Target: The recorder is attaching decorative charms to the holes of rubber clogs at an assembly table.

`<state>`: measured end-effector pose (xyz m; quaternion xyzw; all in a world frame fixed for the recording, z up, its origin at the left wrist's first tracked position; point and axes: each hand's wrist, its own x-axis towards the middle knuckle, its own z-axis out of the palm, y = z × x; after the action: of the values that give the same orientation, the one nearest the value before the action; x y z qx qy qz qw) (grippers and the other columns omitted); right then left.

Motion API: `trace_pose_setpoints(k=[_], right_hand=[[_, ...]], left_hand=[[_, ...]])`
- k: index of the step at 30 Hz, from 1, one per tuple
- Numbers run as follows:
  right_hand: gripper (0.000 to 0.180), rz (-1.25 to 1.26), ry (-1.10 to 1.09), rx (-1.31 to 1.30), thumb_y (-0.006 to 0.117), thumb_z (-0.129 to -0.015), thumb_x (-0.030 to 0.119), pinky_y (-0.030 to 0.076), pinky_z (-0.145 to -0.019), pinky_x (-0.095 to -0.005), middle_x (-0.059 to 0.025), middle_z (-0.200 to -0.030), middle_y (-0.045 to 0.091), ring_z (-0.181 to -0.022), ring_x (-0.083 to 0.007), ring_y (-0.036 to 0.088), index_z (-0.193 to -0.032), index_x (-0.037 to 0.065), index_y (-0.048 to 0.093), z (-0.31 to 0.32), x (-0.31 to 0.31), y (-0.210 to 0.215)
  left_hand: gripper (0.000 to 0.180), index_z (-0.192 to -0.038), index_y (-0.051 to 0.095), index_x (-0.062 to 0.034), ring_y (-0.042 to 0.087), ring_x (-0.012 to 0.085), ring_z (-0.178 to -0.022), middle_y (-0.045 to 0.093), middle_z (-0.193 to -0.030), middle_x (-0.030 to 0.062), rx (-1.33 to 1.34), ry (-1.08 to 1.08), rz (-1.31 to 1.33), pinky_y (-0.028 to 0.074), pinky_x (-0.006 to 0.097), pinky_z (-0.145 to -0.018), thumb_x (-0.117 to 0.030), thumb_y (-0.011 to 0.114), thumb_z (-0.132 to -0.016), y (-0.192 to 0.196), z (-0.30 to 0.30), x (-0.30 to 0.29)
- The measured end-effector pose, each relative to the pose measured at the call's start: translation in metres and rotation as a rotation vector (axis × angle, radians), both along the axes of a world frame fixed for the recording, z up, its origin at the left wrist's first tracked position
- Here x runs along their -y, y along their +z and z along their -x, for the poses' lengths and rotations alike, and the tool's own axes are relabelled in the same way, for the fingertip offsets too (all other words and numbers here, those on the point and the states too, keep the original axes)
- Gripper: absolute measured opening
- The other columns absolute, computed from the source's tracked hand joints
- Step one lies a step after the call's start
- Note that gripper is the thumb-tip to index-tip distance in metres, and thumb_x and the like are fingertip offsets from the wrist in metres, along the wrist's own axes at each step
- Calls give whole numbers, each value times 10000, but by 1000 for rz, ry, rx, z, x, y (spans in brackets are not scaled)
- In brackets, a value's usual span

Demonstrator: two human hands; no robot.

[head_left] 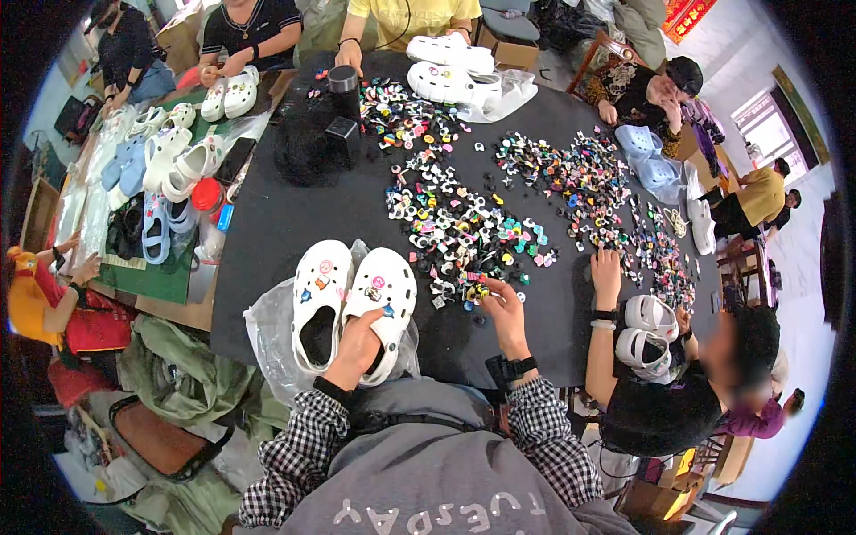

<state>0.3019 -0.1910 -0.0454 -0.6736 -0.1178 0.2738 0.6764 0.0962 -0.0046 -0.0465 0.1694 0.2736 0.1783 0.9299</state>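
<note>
Left hand (pixel 355 348) grips white clog (pixel 382 308) on plastic bag (pixel 264 330).

Head camera looks steeply down, close over black table (pixel 294 214).

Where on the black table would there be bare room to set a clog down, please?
The black table is bare between the dark bags and the white clogs under the left hand. A narrower bare strip lies near the right hand, toward the neighbour's hand. The centre is crowded with small charms.
</note>
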Motion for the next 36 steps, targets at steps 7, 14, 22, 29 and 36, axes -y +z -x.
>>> trace_pose_setpoints(k=[7, 14, 22, 29, 36], right_hand=[[202, 99, -136, 57, 542, -878, 31, 504, -743, -249, -53, -971, 614, -818, -110, 586, -1072, -13, 579, -8, 22, -13], [164, 171, -286, 97, 584, -876, 77, 496, -685, -244, -58, -913, 624, -767, -106, 583, -1009, -21, 584, -26, 51, -31], [181, 278, -230, 256, 620, -856, 109, 490, -677, -251, -68, -842, 652, -753, -114, 609, -977, -24, 608, -39, 18, -29], [181, 174, -174, 278, 594, -845, 63, 508, -704, -281, -79, -878, 658, -784, -136, 632, -1006, -16, 612, -60, -23, -13], [169, 583, -208, 752, 599, -803, 31, 494, -717, -377, -125, -907, 621, -793, -277, 614, -966, 46, 641, -87, -11, -37]], left_hand=[[390, -1259, 479, 25, 547, 259, -1127, 567, -1230, 127, -1, 9, -63, 415, 387, -1004, 2, 510, -871, 3, -2, 0], [386, -1252, 455, 41, 554, 249, -1112, 555, -1224, 136, -16, -4, -39, 443, 367, -977, 13, 508, -871, 12, -6, 1], [398, -1284, 439, 15, 531, 254, -1148, 546, -1246, 128, -15, -15, -117, 415, 394, -1010, 13, 487, -889, 3, -2, -2], [418, -1302, 418, 16, 520, 249, -1164, 525, -1276, 124, 6, -24, -115, 407, 395, -1020, 9, 490, -891, 7, 2, -3], [414, -1286, 439, 2, 533, 232, -1135, 540, -1247, 107, 0, -11, -111, 431, 375, -993, 11, 537, -883, -2, 0, -2]])
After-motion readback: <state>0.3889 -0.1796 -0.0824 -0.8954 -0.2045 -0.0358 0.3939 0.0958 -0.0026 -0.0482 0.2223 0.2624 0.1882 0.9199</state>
